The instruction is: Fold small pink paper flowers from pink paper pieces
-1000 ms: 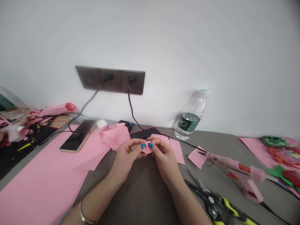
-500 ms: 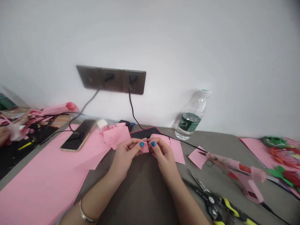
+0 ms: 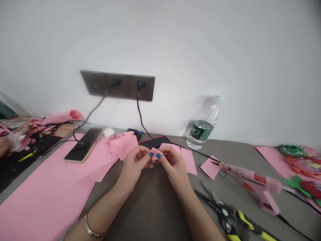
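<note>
A small folded piece of pink paper (image 3: 155,151) is pinched between both hands above the grey table. My left hand (image 3: 136,164) grips its left side, thumb on top. My right hand (image 3: 173,162) closes on its right side, the thumb close to the other thumb. Fingertips cover part of the paper, so its full shape is hidden. Just behind the right hand lies a larger pink paper square (image 3: 190,161). Loose folded pink paper (image 3: 124,144) sits behind the left hand.
At left, a phone (image 3: 84,145) lies on large pink sheets (image 3: 47,197). To the right are a pink glue gun (image 3: 258,184), pliers-like cutters (image 3: 227,214) and a small paper square (image 3: 210,168). A water bottle (image 3: 202,129) stands by the wall. Another person's hand (image 3: 4,145) shows far left.
The right thumb has moved left, closer to the left thumb. The small paper has turned between the fingers, with a pointed corner now showing upward.
</note>
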A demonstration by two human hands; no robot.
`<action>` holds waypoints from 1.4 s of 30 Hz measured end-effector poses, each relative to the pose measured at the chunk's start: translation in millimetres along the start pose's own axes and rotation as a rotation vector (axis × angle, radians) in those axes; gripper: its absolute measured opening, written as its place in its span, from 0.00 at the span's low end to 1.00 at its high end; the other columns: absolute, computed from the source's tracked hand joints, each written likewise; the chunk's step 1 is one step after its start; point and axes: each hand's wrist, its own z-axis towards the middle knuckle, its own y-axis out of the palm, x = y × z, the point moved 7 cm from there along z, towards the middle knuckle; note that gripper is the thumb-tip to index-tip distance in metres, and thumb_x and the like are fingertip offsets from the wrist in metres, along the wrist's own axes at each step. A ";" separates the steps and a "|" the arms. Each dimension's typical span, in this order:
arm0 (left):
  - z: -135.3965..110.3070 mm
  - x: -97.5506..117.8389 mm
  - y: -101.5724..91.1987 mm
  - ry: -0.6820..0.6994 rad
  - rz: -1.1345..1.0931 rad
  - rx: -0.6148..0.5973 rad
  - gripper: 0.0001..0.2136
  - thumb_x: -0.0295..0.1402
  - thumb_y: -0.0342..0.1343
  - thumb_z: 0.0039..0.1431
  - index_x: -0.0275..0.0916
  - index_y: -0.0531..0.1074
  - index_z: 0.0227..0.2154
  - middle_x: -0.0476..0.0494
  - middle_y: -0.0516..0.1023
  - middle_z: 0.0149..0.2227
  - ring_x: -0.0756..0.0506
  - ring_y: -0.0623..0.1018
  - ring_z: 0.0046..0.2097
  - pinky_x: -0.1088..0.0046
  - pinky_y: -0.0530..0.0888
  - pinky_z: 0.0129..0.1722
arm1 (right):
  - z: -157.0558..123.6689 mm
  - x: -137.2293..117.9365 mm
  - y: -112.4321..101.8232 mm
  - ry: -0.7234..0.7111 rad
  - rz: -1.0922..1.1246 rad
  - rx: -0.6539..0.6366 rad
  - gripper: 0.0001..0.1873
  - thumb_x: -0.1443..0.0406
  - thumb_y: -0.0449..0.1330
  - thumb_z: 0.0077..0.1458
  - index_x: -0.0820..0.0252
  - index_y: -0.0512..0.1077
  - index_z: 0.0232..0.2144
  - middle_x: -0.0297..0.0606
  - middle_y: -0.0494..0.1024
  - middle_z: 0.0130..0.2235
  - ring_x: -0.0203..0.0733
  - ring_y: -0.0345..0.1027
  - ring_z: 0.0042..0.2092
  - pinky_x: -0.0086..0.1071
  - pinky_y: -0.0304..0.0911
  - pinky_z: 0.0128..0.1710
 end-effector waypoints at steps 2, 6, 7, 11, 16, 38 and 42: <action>-0.1 -0.9 0.0 -0.016 -0.010 0.001 0.09 0.38 0.64 0.52 0.38 0.74 0.30 0.50 0.77 0.30 0.50 0.78 0.33 0.78 0.77 0.33 | 0.2 0.4 2.0 0.019 0.018 -0.026 0.15 0.53 0.64 0.51 0.58 0.71 0.28 0.34 0.74 0.27 0.39 0.68 0.29 0.30 0.63 0.30; 0.4 0.3 2.3 -0.024 0.027 -0.048 0.10 0.40 0.63 0.54 0.38 0.74 0.31 0.47 0.77 0.32 0.48 0.78 0.37 0.75 0.78 0.34 | 1.7 4.3 -3.9 0.088 0.025 0.002 0.17 0.51 0.65 0.50 0.58 0.70 0.26 0.31 0.71 0.24 0.36 0.65 0.26 0.28 0.60 0.27; 1.0 2.2 1.3 -0.003 0.037 -0.047 0.10 0.41 0.62 0.54 0.38 0.74 0.32 0.47 0.77 0.33 0.47 0.78 0.38 0.75 0.78 0.34 | 2.1 5.0 -4.7 0.096 0.026 -0.004 0.18 0.50 0.65 0.50 0.58 0.70 0.26 0.31 0.71 0.23 0.36 0.65 0.26 0.28 0.60 0.26; 5.0 10.7 -4.4 0.096 0.084 -0.056 0.10 0.38 0.63 0.53 0.39 0.75 0.34 0.48 0.77 0.33 0.49 0.77 0.34 0.76 0.77 0.32 | 3.6 6.7 -5.0 0.099 0.012 -0.036 0.19 0.50 0.67 0.47 0.59 0.71 0.24 0.31 0.71 0.21 0.35 0.64 0.24 0.28 0.59 0.26; 6.3 14.5 -2.5 0.129 0.190 -0.130 0.06 0.35 0.62 0.54 0.38 0.74 0.31 0.50 0.75 0.28 0.51 0.77 0.30 0.76 0.75 0.32 | 4.5 5.7 -8.3 0.082 0.010 -0.008 0.19 0.49 0.66 0.47 0.59 0.75 0.25 0.32 0.72 0.21 0.36 0.64 0.24 0.29 0.60 0.25; 3.2 7.1 4.7 0.068 0.132 -0.128 0.09 0.37 0.63 0.54 0.38 0.70 0.28 0.50 0.75 0.27 0.50 0.78 0.30 0.74 0.77 0.34 | 3.8 3.4 -1.4 0.095 0.058 -0.046 0.21 0.49 0.68 0.45 0.59 0.70 0.23 0.32 0.73 0.22 0.35 0.66 0.22 0.27 0.57 0.20; 2.6 9.1 4.2 0.072 0.114 -0.106 0.10 0.37 0.65 0.52 0.38 0.71 0.29 0.51 0.74 0.27 0.50 0.77 0.30 0.75 0.76 0.32 | 3.6 4.6 -1.1 0.090 0.059 -0.045 0.21 0.49 0.67 0.46 0.59 0.69 0.23 0.31 0.72 0.22 0.35 0.66 0.23 0.27 0.58 0.21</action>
